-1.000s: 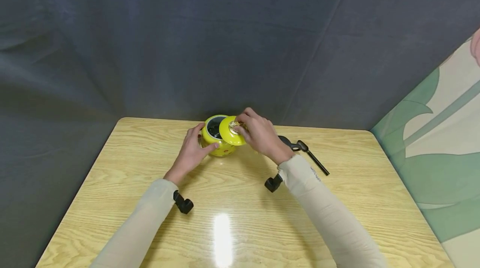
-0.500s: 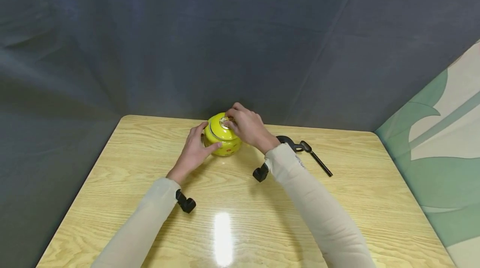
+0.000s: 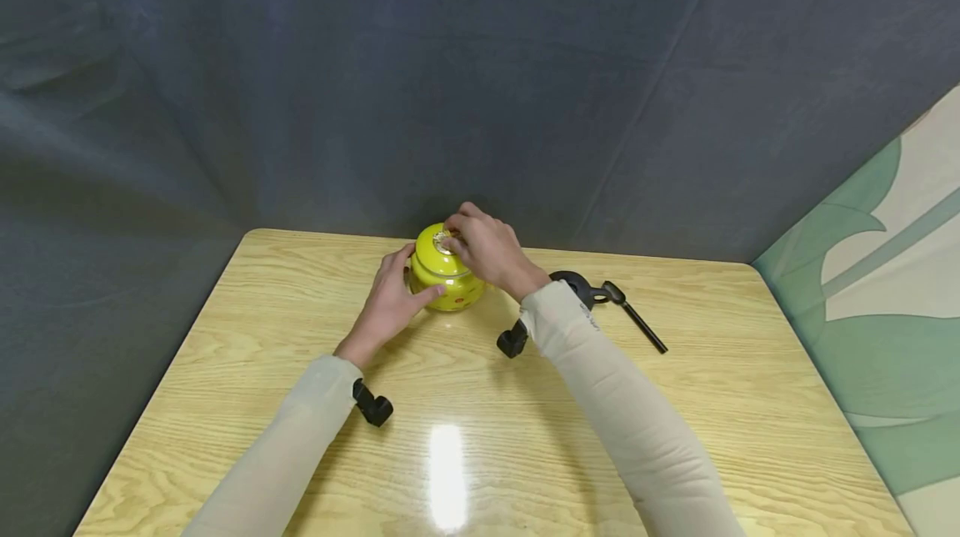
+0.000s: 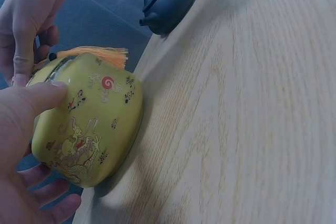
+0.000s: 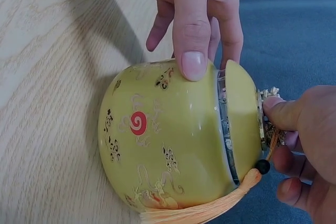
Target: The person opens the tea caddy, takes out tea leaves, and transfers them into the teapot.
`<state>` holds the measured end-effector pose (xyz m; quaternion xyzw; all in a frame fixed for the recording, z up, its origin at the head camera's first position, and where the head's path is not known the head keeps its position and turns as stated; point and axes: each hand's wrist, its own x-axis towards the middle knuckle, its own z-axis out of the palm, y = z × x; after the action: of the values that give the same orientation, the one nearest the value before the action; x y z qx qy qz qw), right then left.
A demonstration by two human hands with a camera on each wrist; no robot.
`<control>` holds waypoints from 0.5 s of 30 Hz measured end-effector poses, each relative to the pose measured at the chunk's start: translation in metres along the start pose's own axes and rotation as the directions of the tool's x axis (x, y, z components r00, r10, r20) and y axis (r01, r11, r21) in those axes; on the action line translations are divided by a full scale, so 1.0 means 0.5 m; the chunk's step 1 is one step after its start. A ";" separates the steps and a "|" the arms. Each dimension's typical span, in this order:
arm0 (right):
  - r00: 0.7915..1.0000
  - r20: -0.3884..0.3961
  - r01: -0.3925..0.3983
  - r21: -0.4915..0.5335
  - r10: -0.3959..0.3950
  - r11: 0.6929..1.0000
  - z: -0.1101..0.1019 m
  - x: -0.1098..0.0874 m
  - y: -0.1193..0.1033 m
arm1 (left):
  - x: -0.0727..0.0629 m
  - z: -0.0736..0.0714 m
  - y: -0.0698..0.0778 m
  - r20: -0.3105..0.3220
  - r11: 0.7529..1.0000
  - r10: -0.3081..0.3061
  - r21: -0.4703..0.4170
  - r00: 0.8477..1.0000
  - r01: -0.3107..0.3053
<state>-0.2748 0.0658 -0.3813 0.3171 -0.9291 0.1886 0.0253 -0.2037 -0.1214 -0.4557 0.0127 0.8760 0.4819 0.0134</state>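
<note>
A yellow lidded tea jar [image 5: 163,135] with dragon patterns stands near the table's back edge. My left hand [image 3: 392,297] grips its body from the left, thumb on the near side and fingers round the back. With my right hand [image 3: 491,252] I pinch the gold knob [image 5: 270,114] of the yellow lid [image 5: 242,119]. The lid sits over the jar's mouth, and a thin dark gap shows between lid and rim in the right wrist view. An orange tassel [image 5: 205,208] hangs from the knob down along the jar.
A dark teapot [image 4: 169,6] stands to the right of the jar, partly hidden behind my right wrist in the head view. Beside it lies a black long-handled tool [image 3: 637,320] with a small scoop-like head. A dark curtain [image 3: 450,87] rises behind the wooden table [image 3: 300,287].
My right hand has moved left and brought the lid from beside the open jar onto its mouth, covering the dark inside. The left hand has kept its grip on the jar.
</note>
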 end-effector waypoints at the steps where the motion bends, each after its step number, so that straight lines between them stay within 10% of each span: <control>1: 1.000 0.001 -0.001 -0.003 0.001 1.000 0.000 -0.001 0.000 | 0.000 0.000 0.000 -0.001 1.000 0.002 0.002 1.000 -0.002; 15: 1.000 0.009 -0.011 -0.005 0.011 1.000 -0.002 -0.008 0.002 | -0.001 0.001 0.002 0.000 1.000 0.002 0.005 1.000 -0.002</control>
<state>-0.2724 0.0693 -0.3814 0.3126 -0.9314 0.1852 0.0209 -0.2031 -0.1203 -0.4552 0.0136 0.8772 0.4798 0.0128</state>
